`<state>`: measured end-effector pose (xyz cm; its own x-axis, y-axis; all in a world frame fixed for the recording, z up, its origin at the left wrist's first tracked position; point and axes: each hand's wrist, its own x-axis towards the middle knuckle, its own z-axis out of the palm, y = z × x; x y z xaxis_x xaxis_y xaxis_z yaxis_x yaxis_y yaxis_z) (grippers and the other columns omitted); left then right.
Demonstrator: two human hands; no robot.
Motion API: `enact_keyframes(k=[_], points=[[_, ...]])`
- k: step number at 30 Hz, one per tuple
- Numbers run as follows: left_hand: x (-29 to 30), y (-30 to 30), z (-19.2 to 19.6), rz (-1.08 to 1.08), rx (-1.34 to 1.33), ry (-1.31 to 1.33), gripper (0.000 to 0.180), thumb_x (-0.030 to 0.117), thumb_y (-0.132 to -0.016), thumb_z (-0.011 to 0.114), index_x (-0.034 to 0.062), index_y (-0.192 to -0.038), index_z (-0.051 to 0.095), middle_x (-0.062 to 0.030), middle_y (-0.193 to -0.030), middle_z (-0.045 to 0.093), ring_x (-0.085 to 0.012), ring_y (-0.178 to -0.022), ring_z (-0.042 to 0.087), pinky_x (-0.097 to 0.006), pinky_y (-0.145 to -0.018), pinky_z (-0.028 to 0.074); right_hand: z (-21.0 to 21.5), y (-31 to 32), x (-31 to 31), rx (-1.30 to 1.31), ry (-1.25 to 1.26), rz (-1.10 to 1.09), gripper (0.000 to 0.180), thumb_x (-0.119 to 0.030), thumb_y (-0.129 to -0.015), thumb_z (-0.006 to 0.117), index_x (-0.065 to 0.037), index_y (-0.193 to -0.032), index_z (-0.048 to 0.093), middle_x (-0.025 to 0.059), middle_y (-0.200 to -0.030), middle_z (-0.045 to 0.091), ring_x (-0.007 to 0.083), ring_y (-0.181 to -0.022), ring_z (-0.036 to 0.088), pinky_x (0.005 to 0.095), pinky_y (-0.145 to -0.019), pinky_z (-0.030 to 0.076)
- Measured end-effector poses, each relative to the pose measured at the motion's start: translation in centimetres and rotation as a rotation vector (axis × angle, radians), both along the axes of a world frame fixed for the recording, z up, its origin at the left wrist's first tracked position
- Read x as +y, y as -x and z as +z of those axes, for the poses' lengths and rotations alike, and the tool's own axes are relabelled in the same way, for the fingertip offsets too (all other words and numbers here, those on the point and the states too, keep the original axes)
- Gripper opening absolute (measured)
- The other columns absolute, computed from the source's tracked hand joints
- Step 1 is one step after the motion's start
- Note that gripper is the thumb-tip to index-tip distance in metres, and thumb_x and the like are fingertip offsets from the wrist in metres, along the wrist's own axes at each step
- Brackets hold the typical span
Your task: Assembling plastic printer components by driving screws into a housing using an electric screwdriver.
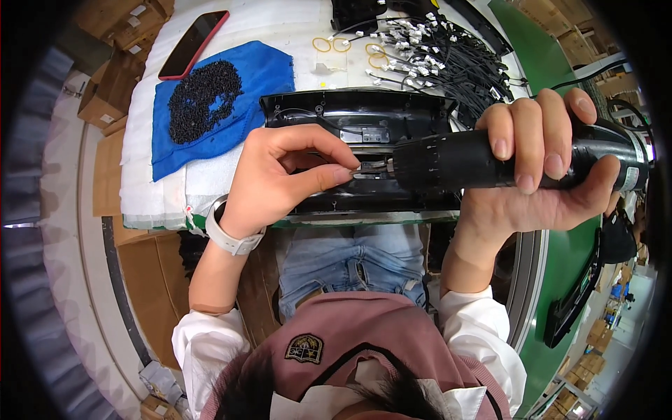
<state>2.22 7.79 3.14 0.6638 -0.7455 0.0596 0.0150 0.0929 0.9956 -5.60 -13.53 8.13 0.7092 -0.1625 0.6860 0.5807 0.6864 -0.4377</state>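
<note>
Right hand (530,150) is wrapping its fingers around a black electric screwdriver (448,164), right of centre. Left hand (269,171) is curling thumb and forefinger by the tip (391,166); cannot tell whether they are grasping anything. Left hand and screwdriver are hiding parts of the black shell (413,112), frame centre.

We see the white tabletop (140,164) brightly lit; beyond its left edge, lines bend toward a dark rim.
</note>
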Motion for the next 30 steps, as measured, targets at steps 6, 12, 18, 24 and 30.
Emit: enact_keyframes(k=[6, 12, 18, 24, 30], points=[[0.0, -0.2, -0.2, -0.004, 0.048, 0.013, 0.014, -0.013, -0.074, 0.068, -0.0051, -0.085, 0.066, -0.0106, -0.087, 0.064, -0.0152, -0.078, 0.063, -0.024, -0.07, 0.052, -0.2, -0.1, 0.3, 0.024, -0.021, -0.047, 0.042, -0.036, -0.088, 0.058, -0.003, -0.111, 0.05, -0.0004, -0.071, 0.049, 0.0121, -0.055, 0.048, 0.0323, -0.066, 0.038], [-0.1, -0.3, 0.4, -0.01, -0.007, -0.063, 0.012, -0.012, -0.073, 0.069, -0.0049, -0.083, 0.066, -0.0103, -0.087, 0.064, -0.0148, -0.077, 0.063, -0.024, -0.068, 0.052, -0.6, -0.1, 0.2, -0.006, 0.023, -0.025, 0.042, -0.037, -0.088, 0.058, -0.003, -0.111, 0.05, -0.0005, -0.071, 0.049, 0.0124, -0.056, 0.048, 0.0325, -0.066, 0.038], [-0.3, -0.1, -0.1, 0.028, 0.087, -0.032, 0.012, -0.005, -0.076, 0.07, -0.004, -0.088, 0.068, -0.0064, -0.085, 0.068, -0.0106, -0.078, 0.064, -0.023, -0.073, 0.052, -0.5, 0.0, 0.7, -0.01, 0.018, -0.083, 0.043, -0.037, -0.087, 0.059, -0.003, -0.112, 0.05, -0.0006, -0.072, 0.049, 0.012, -0.055, 0.048, 0.0327, -0.066, 0.038], [-0.8, 0.5, 0.0, 0.01, -0.107, -0.058, 0.022, -0.001, -0.074, 0.073, -0.0018, -0.095, 0.065, -0.007, -0.09, 0.067, -0.0138, -0.082, 0.064, -0.026, -0.074, 0.051, 0.0, -1.0, 0.0, 0.089, 0.021, 0.038, 0.043, -0.037, -0.09, 0.057, -0.002, -0.114, 0.049, -0.0007, -0.073, 0.048, 0.0112, -0.055, 0.047, 0.0313, -0.065, 0.038], [-1.3, -0.7, -1.8, 0.168, -0.938, -0.247, 0.033, 0.007, -0.069, 0.074, 0.0001, -0.098, 0.062, -0.0125, -0.091, 0.061, -0.0325, -0.089, 0.056, -0.037, -0.079, 0.046, 1.3, -0.8, 1.1, 0.328, 0.556, -0.262, 0.043, -0.036, -0.093, 0.051, -0.004, -0.121, 0.048, -0.0012, -0.068, 0.044, 0.0103, -0.051, 0.043, 0.0296, -0.059, 0.04]])
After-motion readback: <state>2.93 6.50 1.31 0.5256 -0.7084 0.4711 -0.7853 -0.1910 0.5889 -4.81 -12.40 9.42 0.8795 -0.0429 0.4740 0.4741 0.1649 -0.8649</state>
